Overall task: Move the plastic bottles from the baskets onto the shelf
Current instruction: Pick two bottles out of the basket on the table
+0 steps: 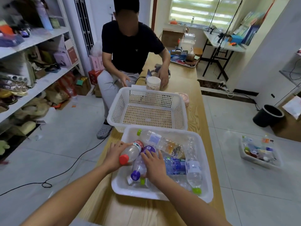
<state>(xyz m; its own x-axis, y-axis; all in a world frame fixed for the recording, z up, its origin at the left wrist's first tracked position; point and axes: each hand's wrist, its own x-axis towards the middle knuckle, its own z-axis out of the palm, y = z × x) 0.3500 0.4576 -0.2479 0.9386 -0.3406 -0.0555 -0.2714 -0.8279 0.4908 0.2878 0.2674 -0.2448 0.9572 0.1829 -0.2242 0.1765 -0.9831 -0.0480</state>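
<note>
As left hand (114,156) grips bottle (131,152), by basket (162,195)

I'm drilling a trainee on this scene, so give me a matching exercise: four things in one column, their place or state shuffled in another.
1 red-capped bottle
2 purple-capped bottle
3 far basket
4 black bin

a on the floor
b gripped by the left hand
c holds no bottles
d under the right hand

Pairs: 1-b, 2-d, 3-c, 4-a
</note>
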